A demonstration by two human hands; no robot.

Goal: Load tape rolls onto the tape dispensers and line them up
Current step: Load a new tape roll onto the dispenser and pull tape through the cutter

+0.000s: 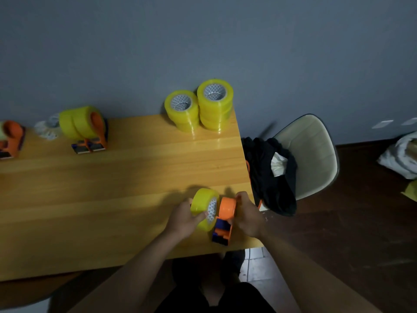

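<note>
Left hand: fingers curled round a yellow tape roll, thumb on its near rim, the other fingers wrapped over the far side. Roll is translucent yellow, held on edge, with a white patterned core facing right.

Right hand: fingers curled round the orange dispenser, gripping its round orange hub from the right; fingertips mostly hidden behind the hub. Dispenser has an orange drum, with a blue and dark cutter end pointing toward the person. The roll's core face sits just beside the hub, to the left of the right-hand fingers; whether the two touch cannot be told.

Both are held over the near right corner of the wooden table. Table's right edge runs just beyond the right-hand knuckles; near edge lies just below the cutter end.

Beyond the fingers, at the far right corner: two stacks of yellow rolls, touching each other, lying flat with cores up, the right stack taller. Far left of the left-hand fingers: two loaded dispensers side by side, cutter ends toward the person. A further orange dispenser is cut by the left frame edge. Crumpled clear wrapping lies between them.

Broad bare tabletop stretches left of the left hand. Right of the table edge: a pale chair carrying dark clothing.
</note>
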